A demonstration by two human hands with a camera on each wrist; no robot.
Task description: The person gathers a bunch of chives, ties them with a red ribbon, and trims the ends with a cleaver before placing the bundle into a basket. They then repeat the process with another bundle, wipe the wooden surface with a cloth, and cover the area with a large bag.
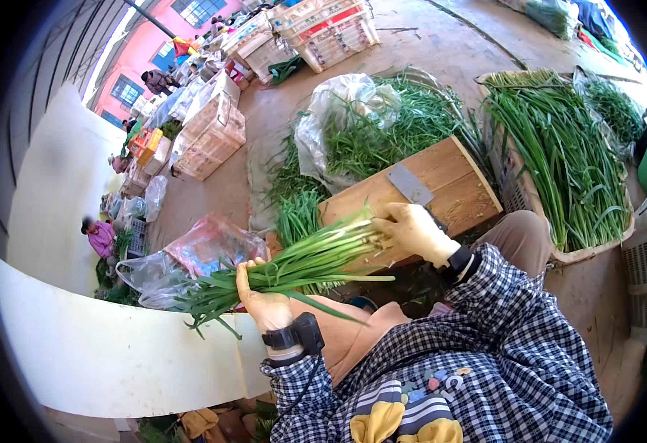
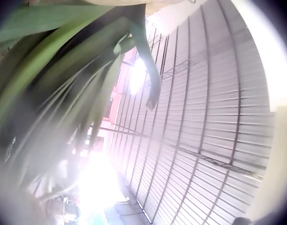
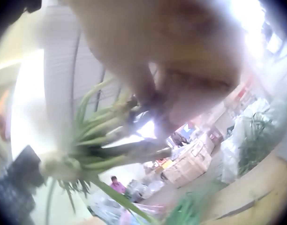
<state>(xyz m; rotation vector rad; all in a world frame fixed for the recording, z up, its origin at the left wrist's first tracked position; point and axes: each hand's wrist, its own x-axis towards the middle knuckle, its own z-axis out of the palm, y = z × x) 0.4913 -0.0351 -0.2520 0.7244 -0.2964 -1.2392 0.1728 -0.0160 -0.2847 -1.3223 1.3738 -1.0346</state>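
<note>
A bunch of garlic chives (image 1: 312, 255) lies across the person's lap area, pale stem ends toward the right and leaf tips toward the left. The left hand (image 1: 266, 304) grips it around the leafy part, thumb up along the near side. At the stem ends, the right hand (image 1: 414, 230) pinches some stalks between thumb and fingers. Blurred leaves (image 2: 64, 70) fill the left side of the left wrist view. In the right wrist view, curled fingers of the right hand (image 3: 171, 51) meet the stalks (image 3: 103, 133); the fingertips are partly hidden.
Beyond the hands stands a wooden board (image 1: 453, 184) with a grey metal plate (image 1: 410, 183) on it. Behind it lies a heap of loose greens (image 1: 427, 122) with clear plastic (image 1: 323, 111). A crate (image 1: 578, 255) of chives stands right. A white curved panel (image 1: 117, 347) runs along the left.
</note>
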